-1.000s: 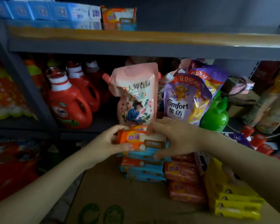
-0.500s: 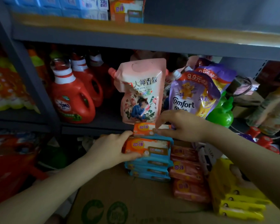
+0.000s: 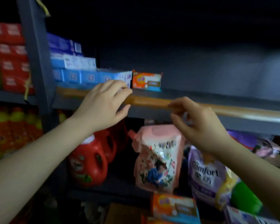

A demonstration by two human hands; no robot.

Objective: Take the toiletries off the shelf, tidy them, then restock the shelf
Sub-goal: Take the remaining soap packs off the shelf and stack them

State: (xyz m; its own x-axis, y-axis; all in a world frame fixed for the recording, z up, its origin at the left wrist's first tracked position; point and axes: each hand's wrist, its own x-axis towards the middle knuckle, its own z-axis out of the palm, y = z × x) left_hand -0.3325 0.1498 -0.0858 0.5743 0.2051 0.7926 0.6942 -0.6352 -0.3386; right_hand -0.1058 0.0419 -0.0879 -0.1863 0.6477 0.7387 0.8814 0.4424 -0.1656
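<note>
My left hand is raised to the front edge of the upper shelf. Its fingers are loosely bent, with the tips by the last blue box of a row, and it holds nothing. My right hand hovers just below the shelf edge, fingers loosely curled, with nothing visible in it. One orange soap pack lies on the upper shelf right of the blue boxes. Another orange soap pack tops a stack at the bottom of the view, blurred.
Red detergent jugs, a pink refill pouch, a purple Comfort pouch and a green bottle stand on the lower shelf. Red boxes fill the left bay beyond a grey upright. The upper shelf right of the soap is bare.
Both hands have left the soap stack on the carton and risen to the upper shelf edge. The view has tilted upward. The hands no longer hold a pack.
</note>
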